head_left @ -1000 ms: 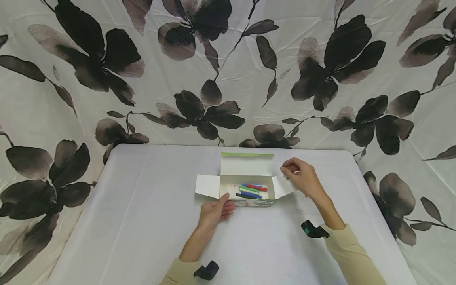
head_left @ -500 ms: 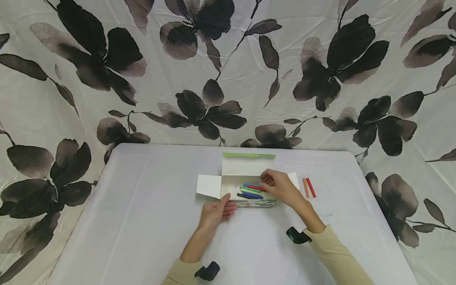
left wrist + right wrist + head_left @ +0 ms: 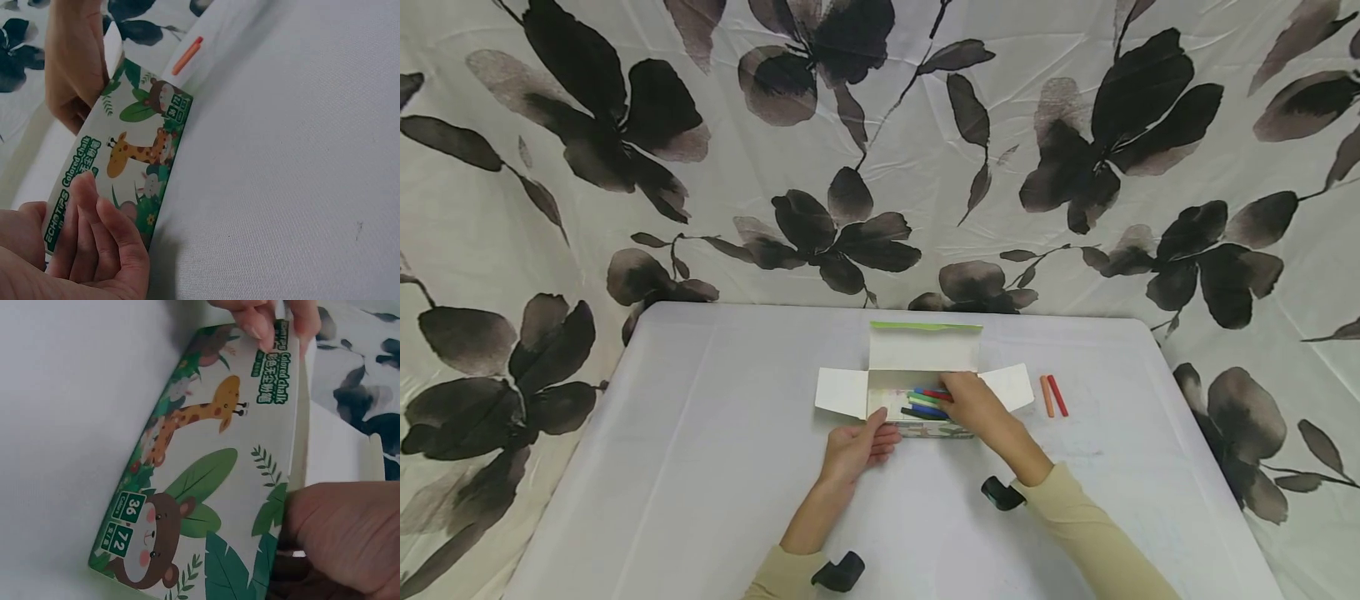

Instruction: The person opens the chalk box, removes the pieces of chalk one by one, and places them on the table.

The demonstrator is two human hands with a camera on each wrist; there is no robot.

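Observation:
A cardboard chalk box (image 3: pixel 136 131), printed with a giraffe and "Colored chalk", stands open on the table with its flaps spread. Several chalk sticks (image 3: pixel 923 403) in blue, red, green and black lie inside. My left hand (image 3: pixel 854 450) holds the box's front left corner, thumb over the rim and fingers against the printed front. My right hand (image 3: pixel 983 408) reaches down into the right part of the box, beside the chalk. The box wall hides its fingertips in both wrist views, so I cannot tell whether they pinch a stick.
An orange chalk stick (image 3: pixel 1047 396) and a red chalk stick (image 3: pixel 1057 396) lie side by side on the white-covered table (image 3: pixel 700 467), right of the box. The box's back flap (image 3: pixel 925 348) stands up. A floral cloth (image 3: pixel 880 150) hangs behind the table.
My right hand has moved left from over the right flap down into the box, bringing the orange and red sticks on the table into sight. My left hand keeps its place.

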